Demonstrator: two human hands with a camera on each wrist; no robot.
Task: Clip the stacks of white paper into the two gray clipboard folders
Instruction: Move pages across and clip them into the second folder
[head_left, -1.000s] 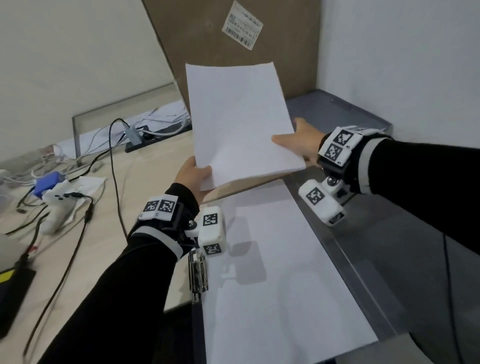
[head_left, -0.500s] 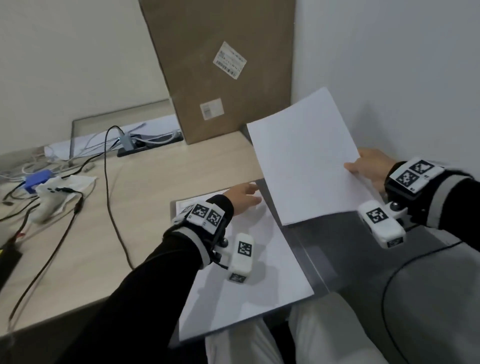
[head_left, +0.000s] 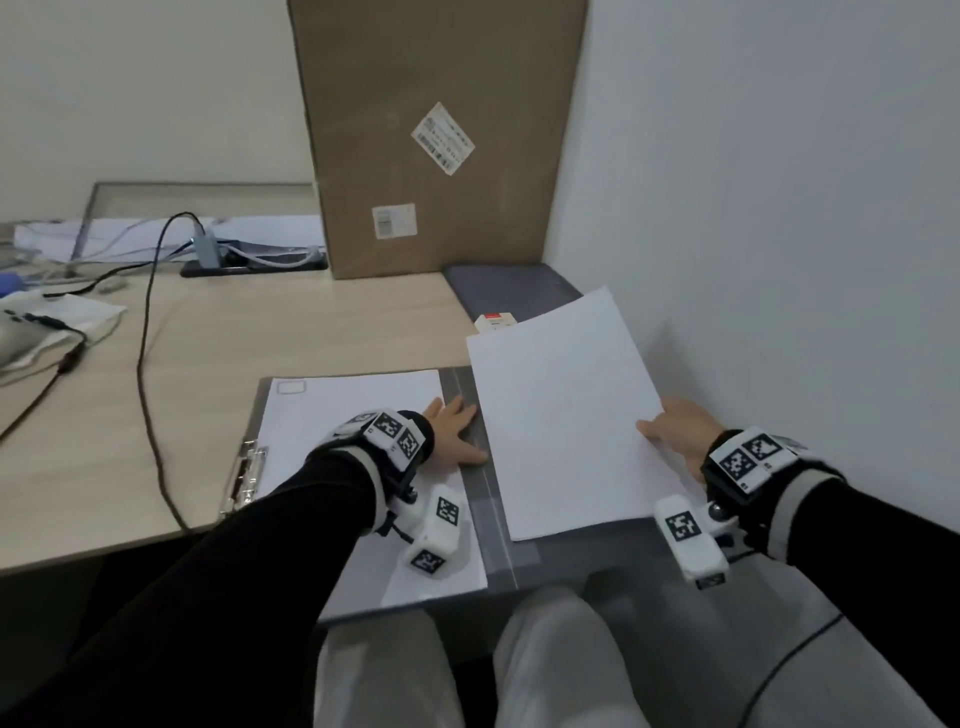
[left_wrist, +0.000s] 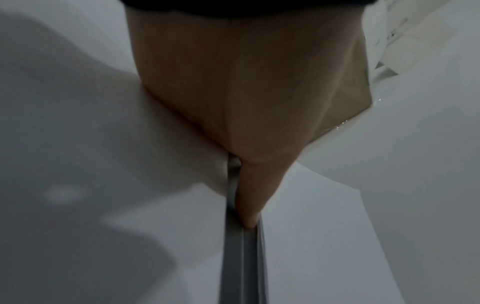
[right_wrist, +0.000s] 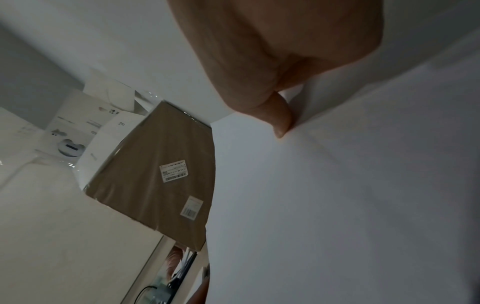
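The open gray clipboard folder (head_left: 470, 395) lies at the near edge of the wooden desk (head_left: 208, 364), its near part hanging past the edge over the person's lap. On its left half sits one stack of white paper (head_left: 353, 410), with the metal clip (head_left: 244, 478) at the nine o'clock side of that stack.

The left hand (head_left: 454, 428) lies flat with fingers spread and straight, pressing on the three o'clock edge of this stack right by the folder's spine; the left wrist view shows a fingertip (left_wrist: 249, 222) resting in the gray channel of the spine, paper on both sides.

A second stack of white paper (head_left: 566, 410) is at three o'clock from the first, over the folder's right half and tilted up at its far end. The right hand (head_left: 675, 434) holds it by the three o'clock edge, thumb on top; in the right wrist view the thumb (right_wrist: 279, 119) presses into the sheet, the other fingers being hidden under it.

Beyond, at twelve o'clock, a tall brown cardboard box (head_left: 436, 135) with shipping labels stands against the wall. A second gray folder (head_left: 511, 291) lies closed at one o'clock by the wall, a small white box (head_left: 496, 321) on it. A black cable (head_left: 148, 332) runs across the desk at ten o'clock to a power strip (head_left: 254, 265).
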